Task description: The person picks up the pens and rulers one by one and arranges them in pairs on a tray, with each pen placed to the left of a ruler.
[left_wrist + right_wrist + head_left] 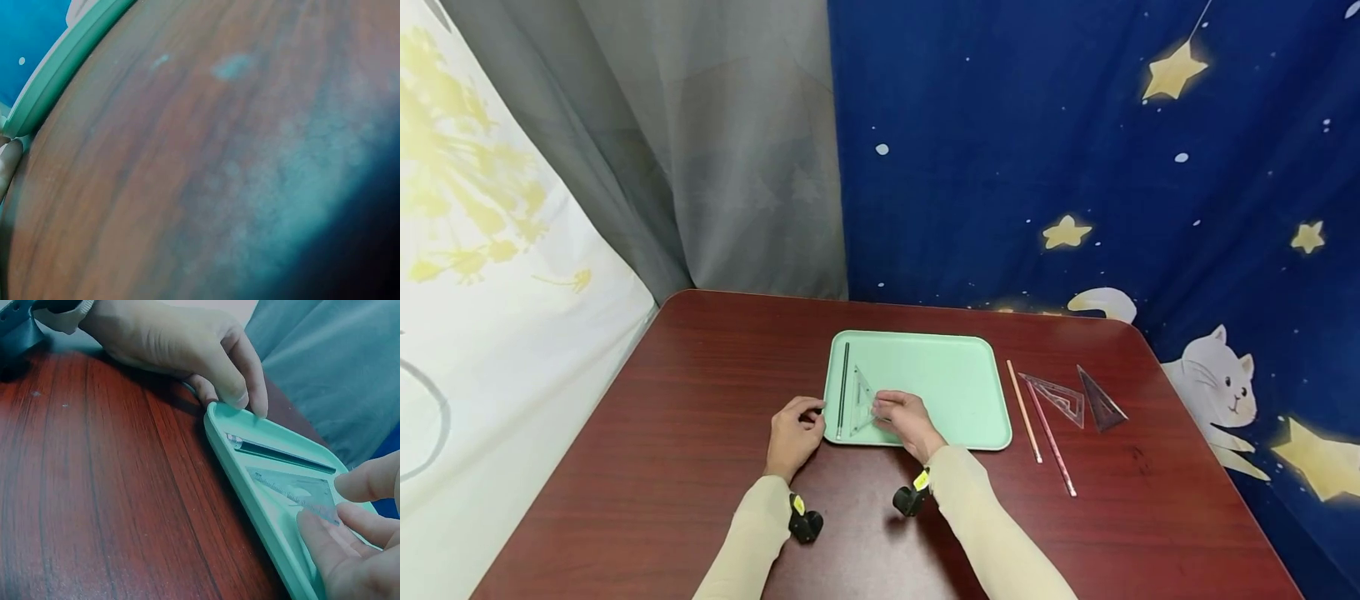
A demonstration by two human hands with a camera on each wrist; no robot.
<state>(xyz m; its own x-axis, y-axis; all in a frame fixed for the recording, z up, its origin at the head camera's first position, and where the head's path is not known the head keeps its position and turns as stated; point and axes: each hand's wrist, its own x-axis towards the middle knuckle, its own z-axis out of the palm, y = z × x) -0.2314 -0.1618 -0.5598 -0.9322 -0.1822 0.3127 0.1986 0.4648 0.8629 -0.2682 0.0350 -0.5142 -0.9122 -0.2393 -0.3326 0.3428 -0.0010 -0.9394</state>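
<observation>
A clear set square (861, 402) lies in the left part of a pale green tray (955, 379), just right of a black pencil (843, 387). My right hand (908, 419) is over the tray, pinching the set square's right corner between thumb and fingers (319, 540), as the right wrist view shows. At the tray's near left corner, my left hand (793, 435) grips the rim, fingertips on the edge. The left wrist view catches only the tray's outer wall (69, 69) and a fingertip (9, 164) at the left edge.
Right of the tray lie an orange pencil (1024, 410) and a pink pencil (1051, 437). A clear set square (1060, 398) touches the pink one, and a darker set square (1101, 400) lies farther right. The brown table (737, 350) ends at curtains behind.
</observation>
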